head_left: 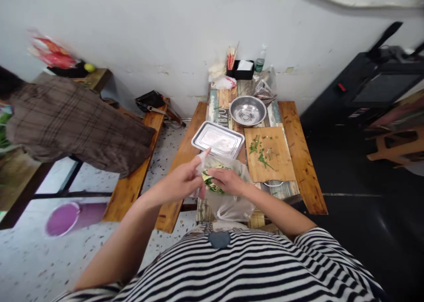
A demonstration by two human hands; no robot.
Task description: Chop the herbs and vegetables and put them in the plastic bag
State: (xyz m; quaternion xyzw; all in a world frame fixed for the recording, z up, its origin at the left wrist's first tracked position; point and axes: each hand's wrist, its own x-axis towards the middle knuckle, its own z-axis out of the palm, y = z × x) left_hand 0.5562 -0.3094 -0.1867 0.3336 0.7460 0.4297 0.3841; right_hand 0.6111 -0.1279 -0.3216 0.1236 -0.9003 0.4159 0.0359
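A clear plastic bag [232,204] lies spread at the near end of the table, with chopped greens [213,185] and pale yellow strips in its mouth. My left hand [185,178] grips the bag's left edge, its index finger pointing forward. Over the greens, my right hand [228,180] reaches into the bag with fingers bent together around some of them; its fingertips are partly hidden. Just beyond is a shallow metal tray [218,139]. To the right, a wooden cutting board [274,160] carries scattered bits of green leaf [264,158].
A steel bowl [247,111] stands behind the tray. Against the wall are a black holder [244,72], chopsticks [231,59], a bottle [261,59] and a plastic bag [266,87]. Benches [300,156] flank the table. Another person [79,120] sits at left, near a purple bin [62,219].
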